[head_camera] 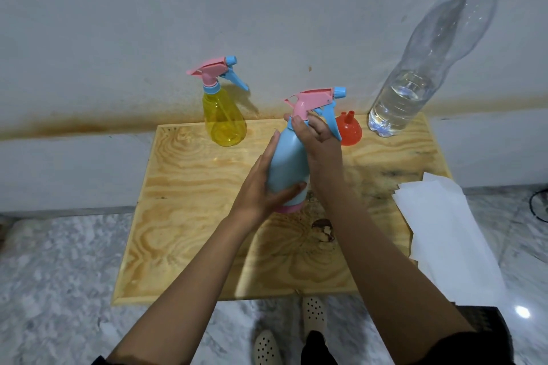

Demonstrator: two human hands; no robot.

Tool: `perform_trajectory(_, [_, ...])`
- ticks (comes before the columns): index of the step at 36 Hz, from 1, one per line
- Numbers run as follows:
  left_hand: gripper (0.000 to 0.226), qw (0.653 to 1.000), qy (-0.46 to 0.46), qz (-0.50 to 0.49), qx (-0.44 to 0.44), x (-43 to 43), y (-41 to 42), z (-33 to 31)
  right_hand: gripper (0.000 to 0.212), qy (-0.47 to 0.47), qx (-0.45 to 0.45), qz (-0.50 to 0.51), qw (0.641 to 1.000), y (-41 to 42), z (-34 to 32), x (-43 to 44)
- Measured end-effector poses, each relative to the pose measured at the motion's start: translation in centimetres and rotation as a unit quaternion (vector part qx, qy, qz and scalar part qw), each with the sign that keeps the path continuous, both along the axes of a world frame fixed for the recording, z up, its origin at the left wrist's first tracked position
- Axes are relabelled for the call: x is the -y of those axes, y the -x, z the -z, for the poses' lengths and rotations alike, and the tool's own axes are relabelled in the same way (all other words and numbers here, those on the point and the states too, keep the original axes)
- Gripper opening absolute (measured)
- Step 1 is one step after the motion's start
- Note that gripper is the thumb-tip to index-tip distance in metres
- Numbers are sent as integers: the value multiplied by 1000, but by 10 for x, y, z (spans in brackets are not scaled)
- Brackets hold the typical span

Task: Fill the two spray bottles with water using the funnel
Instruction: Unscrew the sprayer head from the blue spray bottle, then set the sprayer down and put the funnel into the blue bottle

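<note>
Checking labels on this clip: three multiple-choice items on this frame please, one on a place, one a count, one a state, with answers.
1. Where is the orange funnel? A on the wooden board, spout up; B in a bottle neck; C on the floor.
2. How many spray bottles are there? A one; B two; C three.
3. The blue spray bottle's trigger head is: A lying off; B missing; C on the bottle.
Answers: 1 A, it stands beside the water bottle; 2 B, the blue one and the yellow spray bottle; 3 C, the right hand grips just under it, the left hand holds the body.
</note>
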State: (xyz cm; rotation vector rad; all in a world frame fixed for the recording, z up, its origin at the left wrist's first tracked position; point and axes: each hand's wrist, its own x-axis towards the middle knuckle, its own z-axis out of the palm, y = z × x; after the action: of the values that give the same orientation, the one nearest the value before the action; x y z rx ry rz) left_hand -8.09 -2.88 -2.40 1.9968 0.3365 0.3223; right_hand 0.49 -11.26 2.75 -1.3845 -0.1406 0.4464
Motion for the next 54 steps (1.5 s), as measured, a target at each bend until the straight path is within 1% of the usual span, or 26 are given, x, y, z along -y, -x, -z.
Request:
perform_trajectory(1, [91,1000,5,-3,0,1,0,0,28,-2,0,-4,1000,0,0,0])
perform_trajectory(4, [91,1000,18,-9,-3,2,0,2,39,1,-2,-11,1000,0,-2,2])
perform_trajectory(5, [91,1000,21,-9,-2,2,0,2,37,1,-5,-13,1000,-1,-1,2])
perform_trajectory(7, [92,1000,28,-6,-3,1,0,3,24,-4,-3,-21,1000,-2,-2,3])
perform_trajectory(9, [92,999,36,-4,-2,1,-1,3,18,-7,19,-43,999,-5,-5,3])
perform_trajectory(12, [92,999,41,-1,1,0,-2,2,25,8,67,-86,994,-10,-13,3])
perform_trajectory(16, [91,999,38,-8,-1,-1,-4,-3,28,41,59,-93,993,-19,-18,1])
perform_trajectory(18, [91,999,33,-12,4,-1,-5,-3,31,57,76,-96,991,-19,-18,0])
perform_trajectory(20, [91,1000,28,-11,6,-2,-6,-3,31,65,99,-80,990,-18,-17,0])
perform_trajectory(23, [92,1000,12,-9,9,-4,-8,-4,26,64,115,-39,991,-21,-20,-2])
perform_trajectory(27, [92,1000,2,-10,5,-7,-7,-1,13,11,100,3,995,-32,-31,-1])
perform_trajectory(31, [93,1000,2,-12,-19,-7,-4,2,9,-28,118,14,993,-46,-46,3])
perform_trajectory(36, [94,999,9,-29,-37,-8,4,9,7,-63,151,62,985,-62,-72,8])
perform_trajectory(40, [94,997,28,-59,-37,-6,9,16,11,-59,157,107,980,-75,-84,14])
perform_trajectory(42, [92,996,30,-72,-32,-6,11,19,11,-41,165,112,979,-78,-82,18])
perform_trajectory(44, [90,996,24,-83,-28,-4,12,23,11,-2,168,99,981,-78,-70,20])
perform_trajectory(47, [89,995,9,-94,-27,-3,14,27,20,109,158,35,981,-72,-35,21])
perform_trajectory(49, [88,995,6,-98,-24,-3,14,30,17,211,161,-31,964,-65,-5,24])
perform_trajectory(50, [88,995,5,-100,-21,-3,14,31,15,257,172,-59,949,-59,10,25])
perform_trajectory(51, [88,994,6,-103,-19,-3,14,33,18,295,180,-78,935,-52,24,27])
perform_trajectory(52, [89,994,7,-108,-18,-3,14,35,24,320,177,-85,927,-46,37,28])
perform_trajectory(54, [90,993,8,-114,-20,-4,13,38,38,349,153,-80,921,-36,55,31])
